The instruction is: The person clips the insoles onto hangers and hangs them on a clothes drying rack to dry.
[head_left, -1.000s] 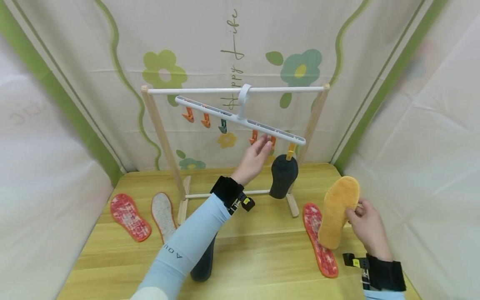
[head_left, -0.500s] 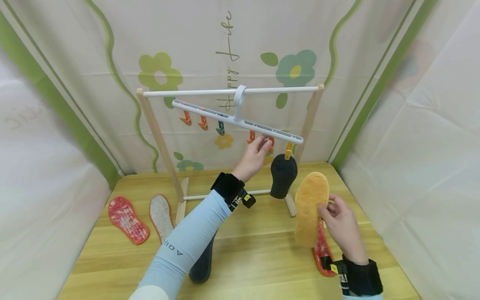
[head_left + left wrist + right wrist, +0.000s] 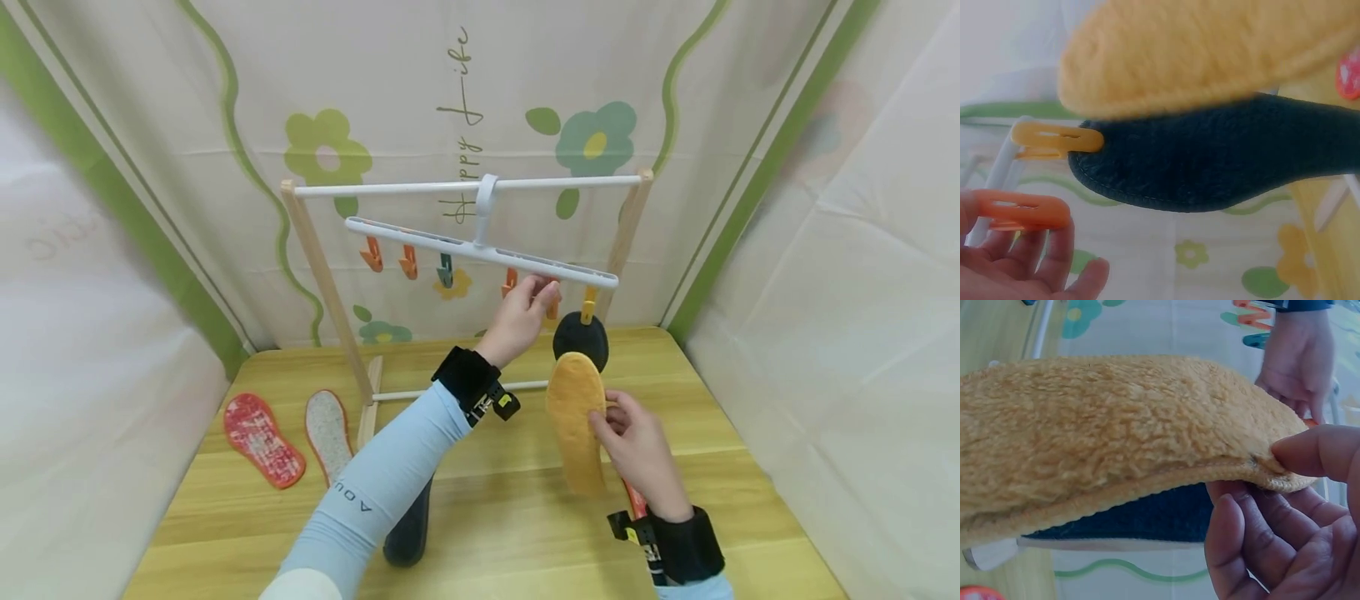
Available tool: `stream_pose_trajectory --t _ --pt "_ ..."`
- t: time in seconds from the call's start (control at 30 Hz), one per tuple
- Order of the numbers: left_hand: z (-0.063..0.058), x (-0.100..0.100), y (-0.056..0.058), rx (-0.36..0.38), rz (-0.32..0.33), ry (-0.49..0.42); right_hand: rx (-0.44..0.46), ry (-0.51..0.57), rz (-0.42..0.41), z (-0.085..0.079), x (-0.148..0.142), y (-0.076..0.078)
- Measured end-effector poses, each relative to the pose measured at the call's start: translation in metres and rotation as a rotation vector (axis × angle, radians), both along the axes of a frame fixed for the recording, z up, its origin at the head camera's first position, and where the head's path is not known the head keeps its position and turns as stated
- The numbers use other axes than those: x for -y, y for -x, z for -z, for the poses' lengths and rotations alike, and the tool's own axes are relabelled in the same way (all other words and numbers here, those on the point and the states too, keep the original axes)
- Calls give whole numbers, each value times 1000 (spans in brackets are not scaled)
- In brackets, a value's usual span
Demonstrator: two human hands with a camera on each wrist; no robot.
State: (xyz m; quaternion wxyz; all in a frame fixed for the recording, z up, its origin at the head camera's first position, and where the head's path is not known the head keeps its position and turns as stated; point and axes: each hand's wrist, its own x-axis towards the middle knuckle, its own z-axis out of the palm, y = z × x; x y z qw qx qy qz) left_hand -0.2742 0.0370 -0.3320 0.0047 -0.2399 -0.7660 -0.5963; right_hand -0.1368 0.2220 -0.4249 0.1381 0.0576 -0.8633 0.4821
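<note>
My left hand (image 3: 519,323) is up at the right half of a white hanger (image 3: 435,242). Its thumb and fingers pinch an orange clothespin (image 3: 1022,209), whose jaws look shut. Beside it a yellow clothespin (image 3: 1057,137) grips a dark insole (image 3: 1210,156), which hangs down. My right hand (image 3: 637,446) pinches the edge of a fuzzy yellow insole (image 3: 576,421) between thumb and fingers. That insole is held upright below the hanger and hides the lower part of the dark one in the head view.
The hanger hooks over a rack's white rod (image 3: 390,188). More clothespins (image 3: 408,262) hang on its left half. On the table (image 3: 495,533) lie a red-patterned insole (image 3: 264,442), a grey one (image 3: 328,429) and a black one (image 3: 408,529). Another red insole (image 3: 634,497) is mostly hidden behind my right hand.
My right hand has carried the yellow insole leftward, from over the red insole to in front of the hanging dark one. My left hand stays at the orange clothespin; the hanger has levelled slightly.
</note>
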Motion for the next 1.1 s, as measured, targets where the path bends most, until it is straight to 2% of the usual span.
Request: stream_pose_trajectory --t 0.27,0.57,0.77,1.1 --pt "-6 -6 -6 27 -23 53 32 8 -11 4 10 17" --pt "-9 -11 -9 60 -25 32 8 -3 -16 -1 15 35" --pt "-10 -12 -10 77 -38 26 15 25 -25 -3 16 42" --pt "-9 -10 -11 82 -47 26 -16 -13 -25 -6 18 48"
